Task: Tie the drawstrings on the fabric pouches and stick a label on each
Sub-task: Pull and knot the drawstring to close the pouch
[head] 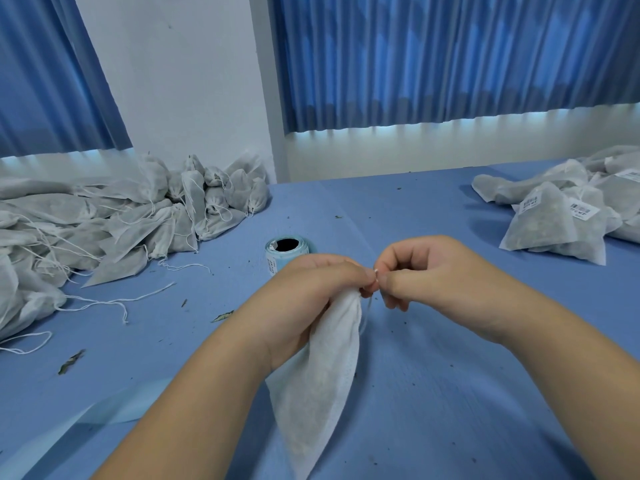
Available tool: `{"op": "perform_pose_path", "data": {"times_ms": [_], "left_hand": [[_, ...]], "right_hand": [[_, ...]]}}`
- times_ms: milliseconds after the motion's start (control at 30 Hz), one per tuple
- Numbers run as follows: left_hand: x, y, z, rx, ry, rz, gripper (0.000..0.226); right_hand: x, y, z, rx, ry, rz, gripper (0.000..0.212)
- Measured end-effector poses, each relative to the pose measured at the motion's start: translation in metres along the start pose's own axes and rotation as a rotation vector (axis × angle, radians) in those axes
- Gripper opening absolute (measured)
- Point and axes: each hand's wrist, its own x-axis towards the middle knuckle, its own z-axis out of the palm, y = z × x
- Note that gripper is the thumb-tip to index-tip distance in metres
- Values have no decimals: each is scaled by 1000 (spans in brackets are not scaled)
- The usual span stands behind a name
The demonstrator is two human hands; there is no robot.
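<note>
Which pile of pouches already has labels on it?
The right pile: white barcode labels show on its front pouches. The left pile shows no labels, only loose drawstrings trailing onto the blue surface.

text: none legible | barcode labels (pixel 584 210) on right-pile pouches (pixel 540 230) — print blurred | label roll (pixel 272 260) — marks too small

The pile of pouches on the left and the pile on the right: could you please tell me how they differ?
The left pile shows no labels; the right pile carries barcode labels. Loose strings trail from the left pile across the table; none show at the right pile. Both are white fabric pouches lying on the blue table.
</note>
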Motion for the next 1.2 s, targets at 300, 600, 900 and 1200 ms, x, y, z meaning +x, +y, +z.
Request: {"op": "perform_pose_path", "data": {"times_ms": [300, 600, 900, 1200], "left_hand": [[0, 0, 2, 59, 86, 26, 11], [-2, 1, 9, 163, 173, 84, 11], [2, -4, 4, 176, 193, 98, 11], [5, -8, 0, 118, 111, 23, 16]], "right_hand": [[-1, 1, -1, -25, -18, -9, 12], [-2, -1, 0, -40, -17, -11, 11], [-3, -2, 1, -24, -23, 0, 12], [-1, -2, -2, 76, 30, 11, 19]]}}
